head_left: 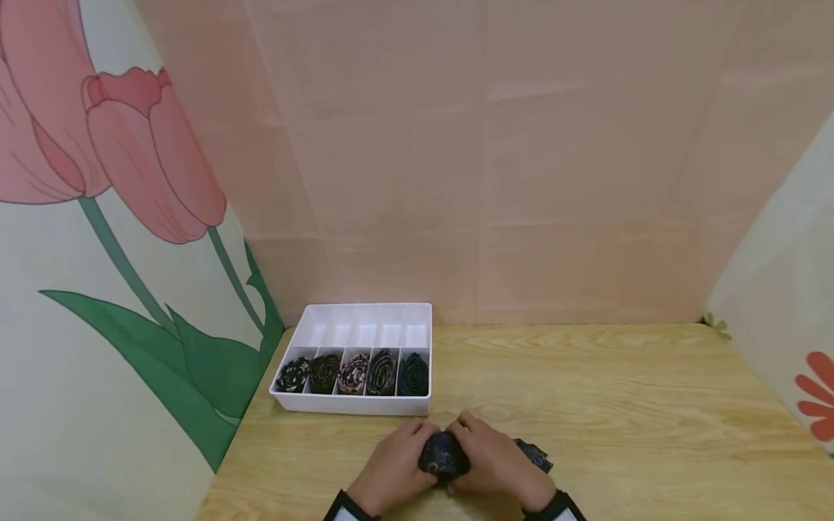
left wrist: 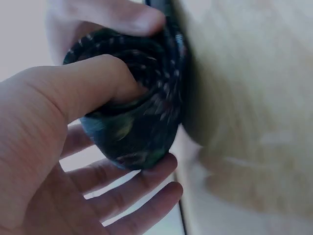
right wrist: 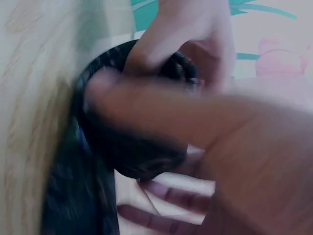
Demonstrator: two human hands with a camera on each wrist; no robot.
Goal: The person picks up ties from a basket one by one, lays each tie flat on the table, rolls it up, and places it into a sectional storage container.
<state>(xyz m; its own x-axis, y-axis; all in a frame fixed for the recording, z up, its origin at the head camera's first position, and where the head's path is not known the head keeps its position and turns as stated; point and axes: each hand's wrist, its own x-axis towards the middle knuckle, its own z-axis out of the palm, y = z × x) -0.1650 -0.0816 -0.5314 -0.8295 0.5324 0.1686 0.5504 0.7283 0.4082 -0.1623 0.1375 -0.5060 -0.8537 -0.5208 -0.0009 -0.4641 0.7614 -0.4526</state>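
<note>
A dark patterned necktie (head_left: pixel 444 457), rolled into a thick coil, sits between both hands low in the head view. My left hand (head_left: pixel 399 463) grips its left side; in the left wrist view the thumb presses into the middle of the coil (left wrist: pixel 132 132) and the fingers lie along the outside. On the other side my right hand (head_left: pixel 489 459) holds the roll, its thumb across the coil edge in the blurred right wrist view. The tie's loose tail (head_left: pixel 536 454) lies on the table beyond the right hand, partly hidden by it.
A white divided box (head_left: pixel 352 405) stands behind the hands to the left. Several rolled ties (head_left: pixel 381 373) fill its front row of compartments. The wooden table (head_left: pixel 619 405) meets a pinkish-brown sheet (head_left: pixel 489 181) at the back; a tulip-printed wall (head_left: pixel 130 289) flanks the left.
</note>
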